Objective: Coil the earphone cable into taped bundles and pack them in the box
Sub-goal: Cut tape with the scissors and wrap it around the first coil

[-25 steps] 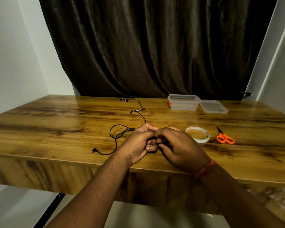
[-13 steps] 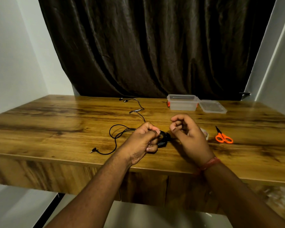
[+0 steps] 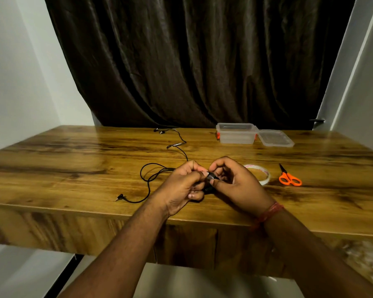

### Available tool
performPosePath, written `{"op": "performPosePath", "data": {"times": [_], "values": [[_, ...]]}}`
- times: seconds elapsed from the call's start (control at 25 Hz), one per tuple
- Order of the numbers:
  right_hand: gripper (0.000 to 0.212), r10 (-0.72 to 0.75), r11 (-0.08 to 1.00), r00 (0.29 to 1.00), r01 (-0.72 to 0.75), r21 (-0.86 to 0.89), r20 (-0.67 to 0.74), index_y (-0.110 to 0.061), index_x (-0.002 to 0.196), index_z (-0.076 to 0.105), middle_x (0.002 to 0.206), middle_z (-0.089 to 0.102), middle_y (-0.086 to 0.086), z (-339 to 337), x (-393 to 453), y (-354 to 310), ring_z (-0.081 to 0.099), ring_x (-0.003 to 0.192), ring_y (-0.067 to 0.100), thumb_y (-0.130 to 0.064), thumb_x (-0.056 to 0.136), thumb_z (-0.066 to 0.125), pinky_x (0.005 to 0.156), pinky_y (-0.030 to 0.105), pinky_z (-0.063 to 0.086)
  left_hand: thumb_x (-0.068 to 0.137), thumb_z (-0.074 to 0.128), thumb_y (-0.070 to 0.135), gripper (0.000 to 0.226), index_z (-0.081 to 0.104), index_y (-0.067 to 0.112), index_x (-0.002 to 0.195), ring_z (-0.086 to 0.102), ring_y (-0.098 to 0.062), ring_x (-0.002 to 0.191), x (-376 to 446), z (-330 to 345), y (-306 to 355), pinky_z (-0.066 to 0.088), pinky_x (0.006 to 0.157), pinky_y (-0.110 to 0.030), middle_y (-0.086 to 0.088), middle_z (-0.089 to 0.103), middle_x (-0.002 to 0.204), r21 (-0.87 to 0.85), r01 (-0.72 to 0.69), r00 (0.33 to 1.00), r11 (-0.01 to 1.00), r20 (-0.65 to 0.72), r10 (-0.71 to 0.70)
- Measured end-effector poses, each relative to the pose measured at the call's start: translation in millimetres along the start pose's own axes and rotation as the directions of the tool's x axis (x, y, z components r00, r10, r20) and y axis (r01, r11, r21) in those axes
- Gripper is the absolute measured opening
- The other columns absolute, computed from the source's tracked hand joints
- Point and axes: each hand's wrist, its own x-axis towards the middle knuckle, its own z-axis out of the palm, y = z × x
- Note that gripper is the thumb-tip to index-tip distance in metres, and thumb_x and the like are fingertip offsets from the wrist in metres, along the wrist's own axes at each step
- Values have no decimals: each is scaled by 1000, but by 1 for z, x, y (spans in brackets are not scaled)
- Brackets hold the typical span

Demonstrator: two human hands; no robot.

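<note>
A small black coiled bundle (image 3: pixel 210 179) of earphone cable sits between my two hands above the wooden table (image 3: pixel 73 168). My left hand (image 3: pixel 182 186) is closed around the bundle's left side. My right hand (image 3: pixel 235 181) pinches its top with thumb and forefinger. A second black earphone cable (image 3: pixel 148 181) lies loose on the table to the left, its jack near the front edge and its earbuds (image 3: pixel 159 131) at the back. The clear plastic box (image 3: pixel 237 134) stands open at the back, its lid (image 3: pixel 275 138) beside it on the right.
A roll of clear tape (image 3: pixel 262 173) lies just right of my right hand, partly hidden by it. Orange scissors (image 3: pixel 289 178) lie further right. A dark curtain hangs behind the table. The table's front edge runs under my wrists.
My right hand drew away from the bundle to the right, then came back and now pinches it again. My left hand stayed closed on the bundle in the same place.
</note>
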Motion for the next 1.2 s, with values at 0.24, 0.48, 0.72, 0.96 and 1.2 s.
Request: {"op": "performPosePath", "data": {"times": [0.24, 0.48, 0.72, 0.96, 1.2], "values": [[28, -12, 999, 999, 11, -32, -36, -21, 100, 60, 88, 56, 2, 0, 0, -3, 51, 79, 10, 2, 85, 65, 73, 27, 46, 89, 51, -13, 27, 46, 13, 83, 33, -7, 52, 0, -1, 0, 17, 39, -18, 0, 56, 66, 91, 1, 1000, 996, 12, -2], [29, -17, 999, 1000, 16, -49, -22, -23, 99, 61, 87, 57, 1, 1, 1, -2, 52, 78, 11, 2, 85, 62, 73, 30, 46, 88, 49, -14, 27, 46, 12, 84, 31, -9, 53, 3, -3, -4, 18, 38, -17, -6, 50, 72, 97, -9, 1000, 995, -6, 9], [22, 48, 987, 996, -59, 152, 75, -9, 105, 58, 76, 53, -5, 2, -1, -3, 49, 71, 10, -23, 89, 57, 67, 27, 42, 90, 47, -12, 23, 46, 10, 86, 37, -8, 48, 4, -3, -4, 20, 37, -17, -8, 57, 67, 122, -18, 1000, 992, -4, 19], [14, 43, 993, 995, -53, 108, 85, -5, 104, 57, 76, 58, -1, 2, 1, -3, 52, 76, 18, -14, 95, 62, 73, 38, 44, 89, 49, -12, 23, 45, 10, 85, 33, -5, 45, 4, -1, -5, 20, 37, -16, -5, 48, 64, 140, -12, 1000, 990, 0, 12], [18, 84, 993, 993, -91, 76, 89, -7, 99, 56, 76, 51, -1, 1, 0, -5, 46, 68, 7, 2, 88, 67, 63, 20, 41, 90, 38, -13, 25, 49, 8, 81, 29, -7, 47, 4, -3, -2, 21, 39, -13, -5, 43, 64, -1, 19, 1000, 1000, -19, -19]]}}
